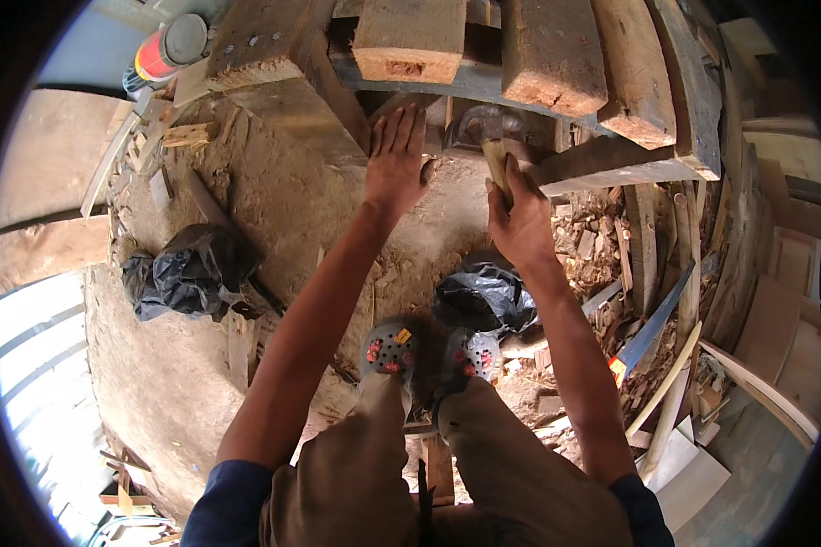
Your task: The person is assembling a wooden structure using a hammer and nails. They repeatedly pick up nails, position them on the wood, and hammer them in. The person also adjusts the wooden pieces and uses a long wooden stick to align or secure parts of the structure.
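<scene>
My right hand (524, 219) is closed around the wooden handle of a hammer (495, 162). The hammer's dark head is smeared by motion, below the front edge of a heavy timber workbench (269, 41). To its left, my left hand (395, 162) lies flat with its fingers stretched out, against the lower woodwork of the bench beside its left leg. Nothing shows in that hand. Thick wooden beams (409, 41) jut toward me above both hands. What the hammer head faces is hidden in shade and blur.
Black plastic bags (196, 273) lie on the dirt floor, one near my clogs (390, 351). At right, a handsaw (655, 324) leans among wood strips and scraps (588, 242). A red and white can (169, 50) stands far left. Boards (50, 155) line the left side.
</scene>
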{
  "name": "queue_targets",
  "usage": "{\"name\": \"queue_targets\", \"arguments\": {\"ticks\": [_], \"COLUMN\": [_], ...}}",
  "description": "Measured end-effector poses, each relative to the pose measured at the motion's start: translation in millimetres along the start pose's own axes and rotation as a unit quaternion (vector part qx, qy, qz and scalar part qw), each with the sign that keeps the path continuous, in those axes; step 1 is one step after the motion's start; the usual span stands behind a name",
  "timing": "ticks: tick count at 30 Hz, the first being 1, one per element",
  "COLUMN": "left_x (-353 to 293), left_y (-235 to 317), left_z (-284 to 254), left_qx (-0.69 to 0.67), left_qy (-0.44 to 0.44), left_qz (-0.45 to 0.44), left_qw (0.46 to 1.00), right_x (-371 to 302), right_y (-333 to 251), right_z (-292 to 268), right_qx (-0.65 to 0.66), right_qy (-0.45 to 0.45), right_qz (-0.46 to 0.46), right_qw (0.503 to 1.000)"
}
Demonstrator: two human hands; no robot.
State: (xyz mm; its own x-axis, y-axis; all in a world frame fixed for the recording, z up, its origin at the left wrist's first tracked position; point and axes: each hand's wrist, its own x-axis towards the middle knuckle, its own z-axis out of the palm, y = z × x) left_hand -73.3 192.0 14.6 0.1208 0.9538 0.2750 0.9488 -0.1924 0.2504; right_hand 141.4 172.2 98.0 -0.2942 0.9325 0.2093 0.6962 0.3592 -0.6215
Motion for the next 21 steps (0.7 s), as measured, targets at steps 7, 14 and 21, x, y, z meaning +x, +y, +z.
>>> {"name": "queue_targets", "arguments": {"ticks": [7, 14, 21], "left_x": [2.5, 3.5, 0.2], "left_y": [-0.2, -2.8, 2.3], "left_z": [1.0, -1.3, 0.5], "left_qx": [-0.013, -0.005, -0.020], "left_qy": [0.032, 0.029, 0.024], "left_qz": [0.011, 0.014, 0.002], "left_qw": [0.999, 0.999, 0.999], "right_x": [-7.5, -8.8, -8.8], "right_y": [-1.8, -16.4, -19.2], "right_z": [-1.7, -3.1, -6.6], "right_qx": [-0.059, -0.067, -0.004], "right_qy": [-0.045, -0.028, 0.024], "right_qz": [0.040, 0.033, 0.001], "right_qw": [0.996, 0.997, 1.000]}}
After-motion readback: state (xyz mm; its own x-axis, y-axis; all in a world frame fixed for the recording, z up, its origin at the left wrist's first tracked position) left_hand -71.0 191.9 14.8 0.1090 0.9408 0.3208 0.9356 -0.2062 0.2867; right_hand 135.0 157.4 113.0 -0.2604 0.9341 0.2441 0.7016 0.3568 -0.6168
